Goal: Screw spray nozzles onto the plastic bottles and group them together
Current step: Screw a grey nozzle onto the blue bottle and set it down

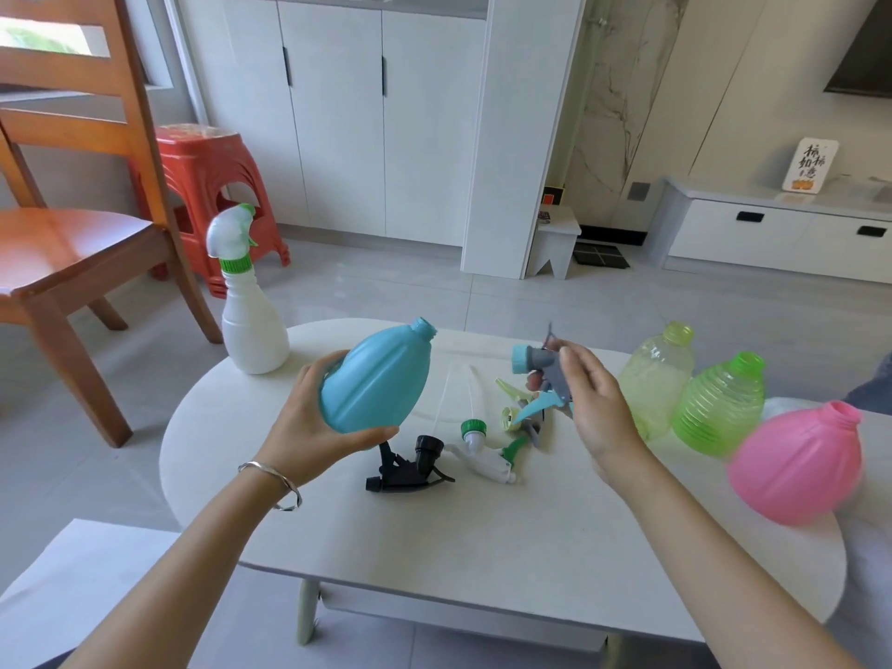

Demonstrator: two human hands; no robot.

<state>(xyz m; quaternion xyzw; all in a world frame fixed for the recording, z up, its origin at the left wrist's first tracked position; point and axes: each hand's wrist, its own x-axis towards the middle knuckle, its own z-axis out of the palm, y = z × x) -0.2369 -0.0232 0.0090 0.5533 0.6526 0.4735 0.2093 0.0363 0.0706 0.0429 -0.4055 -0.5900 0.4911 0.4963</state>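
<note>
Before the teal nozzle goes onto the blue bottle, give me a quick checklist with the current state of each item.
1. Blue bottle held firmly in left hand: ok.
2. Bottle neck open, no cap on it: ok.
3. Grey and teal nozzle held in right hand: ok.
4. Nozzle collar lined up over the neck: not ok, they are apart and the collar faces sideways.
5. Dip tube present on this nozzle: cannot tell, the hand hides its underside.
6. Grouping spot beside the finished white bottle on the table: ok.
</note>
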